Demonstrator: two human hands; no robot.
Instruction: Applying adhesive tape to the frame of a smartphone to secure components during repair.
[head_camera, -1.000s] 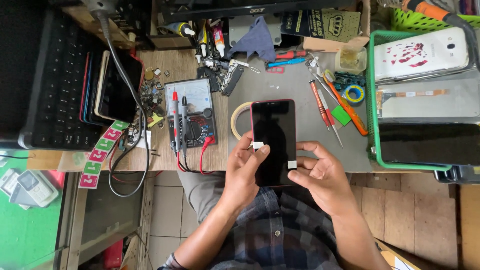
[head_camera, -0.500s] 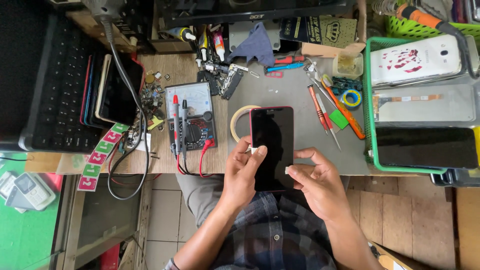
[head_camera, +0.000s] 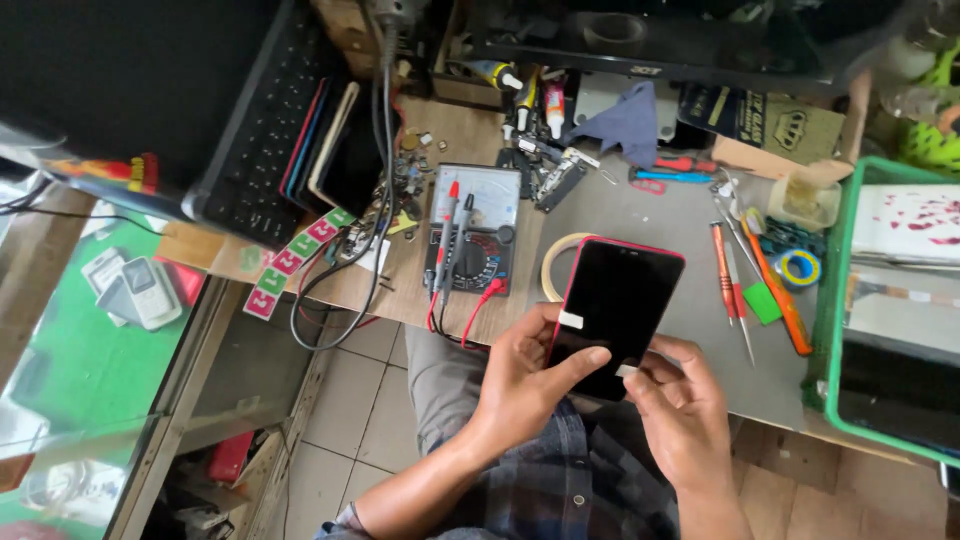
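Currently I see the left hand (head_camera: 520, 385) gripping the red-edged phone (head_camera: 615, 310) just right of the multimeter (head_camera: 470, 240), at the desk (head_camera: 660, 205) edge; right hand (head_camera: 675, 410) fingers pinch its white tab (head_camera: 627, 371).

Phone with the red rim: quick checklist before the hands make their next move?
1. Phone supported by both hands: ok, left hand on its left edge, right hand at its lower right.
2. White tab on the glass reachable: ok, beside the left thumb.
3. Second white tab gripped: cannot tell, right fingertips cover it.
4. Screen free of dust: cannot tell.
5. Tape roll out of the way: not ok, partly under the phone.
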